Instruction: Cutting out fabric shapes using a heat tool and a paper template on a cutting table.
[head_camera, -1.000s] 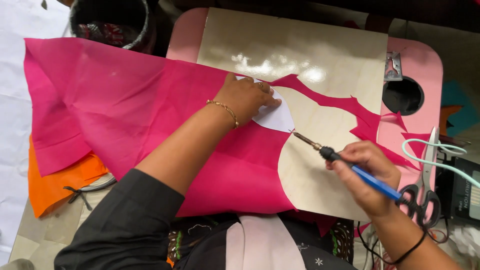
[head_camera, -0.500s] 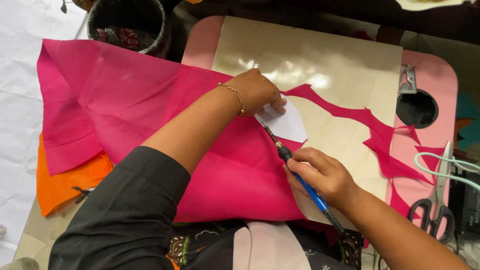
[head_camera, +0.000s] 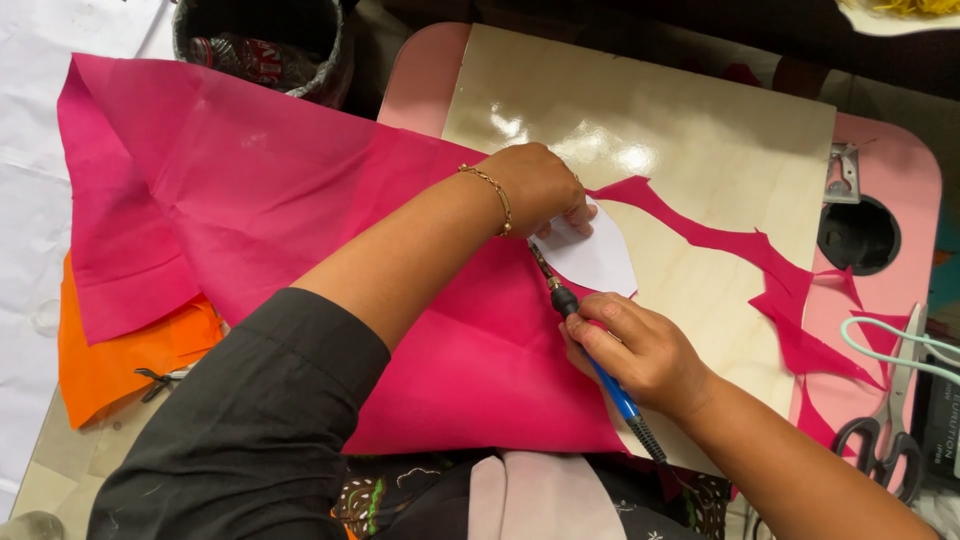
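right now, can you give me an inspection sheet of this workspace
surface: glossy pale wooden board lying on a pink table with a round hole.
job's things: large magenta fabric sheet spread over the board's left edge; white teardrop paper template on the fabric; blue-handled hot cutting pen, tip at the template's edge.
clutter: jagged magenta fabric offcuts on the board; orange fabric under the magenta; black-handled scissors at the right.
hands: left hand presses the template; right hand grips the pen.
cables: mint green cord at the right edge.
surroundings: dark bin at top left; white sheet at the left.
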